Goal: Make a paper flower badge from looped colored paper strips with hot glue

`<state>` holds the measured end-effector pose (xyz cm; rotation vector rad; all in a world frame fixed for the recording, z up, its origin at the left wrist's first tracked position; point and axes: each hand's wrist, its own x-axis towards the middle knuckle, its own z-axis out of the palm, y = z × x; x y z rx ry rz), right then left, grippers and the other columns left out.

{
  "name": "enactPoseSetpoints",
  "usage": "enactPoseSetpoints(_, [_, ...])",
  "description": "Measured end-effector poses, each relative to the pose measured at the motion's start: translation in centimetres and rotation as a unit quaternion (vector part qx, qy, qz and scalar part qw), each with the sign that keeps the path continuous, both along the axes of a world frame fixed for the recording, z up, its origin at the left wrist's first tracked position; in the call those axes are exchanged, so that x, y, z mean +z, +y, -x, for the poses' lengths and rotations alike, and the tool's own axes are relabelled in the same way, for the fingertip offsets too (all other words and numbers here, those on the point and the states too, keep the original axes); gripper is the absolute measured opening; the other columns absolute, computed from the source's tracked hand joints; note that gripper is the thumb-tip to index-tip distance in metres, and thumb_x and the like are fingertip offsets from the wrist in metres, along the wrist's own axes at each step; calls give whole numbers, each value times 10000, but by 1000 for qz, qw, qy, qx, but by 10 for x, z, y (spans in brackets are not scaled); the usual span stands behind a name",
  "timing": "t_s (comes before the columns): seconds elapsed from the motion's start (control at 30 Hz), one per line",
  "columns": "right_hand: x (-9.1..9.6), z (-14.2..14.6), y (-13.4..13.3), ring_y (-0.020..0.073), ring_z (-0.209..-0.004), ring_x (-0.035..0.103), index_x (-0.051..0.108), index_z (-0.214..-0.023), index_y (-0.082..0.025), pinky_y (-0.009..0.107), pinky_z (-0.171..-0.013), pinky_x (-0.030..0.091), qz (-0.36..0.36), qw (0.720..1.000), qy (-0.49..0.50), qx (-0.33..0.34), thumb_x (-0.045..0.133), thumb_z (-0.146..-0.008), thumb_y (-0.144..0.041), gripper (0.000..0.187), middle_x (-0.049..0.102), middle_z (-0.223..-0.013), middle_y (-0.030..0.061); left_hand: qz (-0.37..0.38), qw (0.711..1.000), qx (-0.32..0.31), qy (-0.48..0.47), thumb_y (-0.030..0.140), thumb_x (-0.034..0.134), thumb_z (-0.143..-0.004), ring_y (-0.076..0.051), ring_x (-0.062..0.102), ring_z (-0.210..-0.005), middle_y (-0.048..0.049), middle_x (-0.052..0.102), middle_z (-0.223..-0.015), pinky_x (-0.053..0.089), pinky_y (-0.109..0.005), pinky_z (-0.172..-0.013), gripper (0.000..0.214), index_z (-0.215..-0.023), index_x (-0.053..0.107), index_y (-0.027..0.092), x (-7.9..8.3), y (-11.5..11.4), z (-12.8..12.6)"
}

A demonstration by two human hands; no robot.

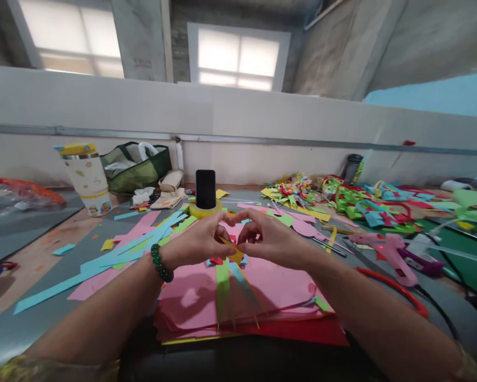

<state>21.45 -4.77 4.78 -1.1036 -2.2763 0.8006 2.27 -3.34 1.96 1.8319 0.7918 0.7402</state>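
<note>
My left hand, with a green bead bracelet at the wrist, and my right hand meet in front of me above a stack of pink paper sheets. Both pinch a small bundle of coloured paper strips; green, blue and yellow strips hang down from the fingers over the stack. A yellow strip runs between the two hands. The fingers of both hands are curled closed on the strips.
A black phone stands in a yellow tape roll behind the hands. Blue and pink strips lie left. A pink glue gun with red cord lies right. Colourful paper decorations, a cup and a green bag sit farther back.
</note>
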Motion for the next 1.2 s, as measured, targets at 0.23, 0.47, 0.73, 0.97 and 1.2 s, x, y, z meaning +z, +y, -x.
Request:
enactPoseSetpoints(0.23, [-8,4,17,101,-542,551,494,-995,-184,230,-508,405,48,992,115,-27,602,-658,-141,357,614,-642,-43,52,997,36,-53,167,732,-700,-101,556,-604,40,603,-726,422,-217,-532,942,-1456,170,163,4,0,1])
enactPoseSetpoints(0.47, [-15,9,23,158,-623,681,473,-966,-200,276,-583,520,91,949,287,-95,685,-627,-245,402,596,-669,-61,111,991,63,-49,337,679,-772,-95,599,-719,-45,653,-883,461,-216,-633,241,-886,637,128,4,11,6])
enactPoseSetpoints(0.73, [-21,5,28,102,-618,577,509,-1055,-170,228,-535,450,88,969,219,-75,738,-661,-291,472,613,-724,-20,36,999,24,12,364,648,-776,-86,515,-618,18,577,-686,405,-223,-595,234,-768,595,136,-2,13,8])
enactPoseSetpoints(0.97, [-28,4,36,92,-560,534,613,-895,-152,230,-526,417,58,980,187,-46,689,-672,-260,260,584,-616,-37,-61,992,32,106,330,615,-770,-123,494,-657,10,572,-707,390,-266,-631,184,-768,602,146,1,12,9])
enactPoseSetpoints(1.2, [-48,8,44,105,-557,553,610,-876,-159,228,-523,420,21,990,116,-80,631,-688,-173,190,588,-603,-32,-212,932,72,286,349,691,-720,-251,543,-976,-78,628,-1056,413,-367,-845,354,-1019,622,172,2,16,17])
